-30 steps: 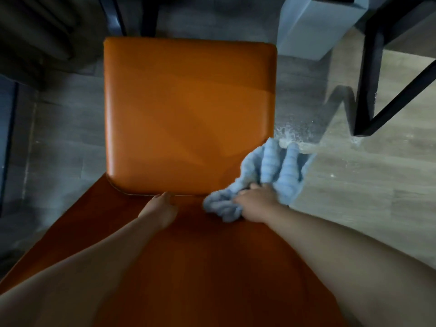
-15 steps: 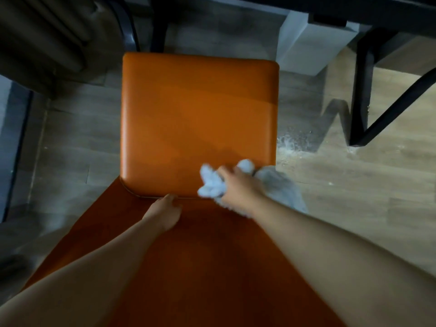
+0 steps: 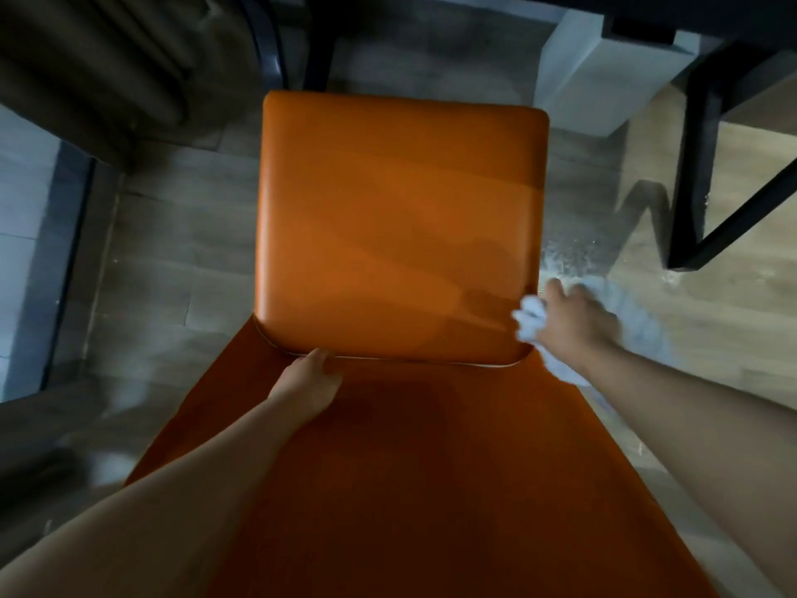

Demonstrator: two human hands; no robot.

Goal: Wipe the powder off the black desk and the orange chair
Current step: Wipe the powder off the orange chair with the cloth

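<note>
My cloth [image 3: 532,323], the one pale blue rag I have, is bunched in my right hand [image 3: 573,321] at the right rear corner of the orange chair seat [image 3: 396,226], half over the edge. It looks soft, fluffy and light, so I judge it will crumple to any shape and hold powder in its pile; a loose fistful in the middle is the right grip, with the folds left free to drag. My right fingers are curled round it, though motion blur smears the details.

One seat, one backrest [image 3: 409,468] below me, both smooth orange leather-like upholstery: firm, a little slick, so powder should slide off easily and the chair may scoot if pushed. That is why my left hand [image 3: 308,384] sits at the seam where seat meets backrest. Its fingers bend over the backrest's top edge, bracing it, but I cannot tell if they truly clamp.

Beyond the seat's right edge, one scattered patch of white powder [image 3: 565,256] lies on the wood floor [image 3: 711,338]. Further right, black desk legs [image 3: 698,166] stand. The desk top itself is barely in view.
</note>
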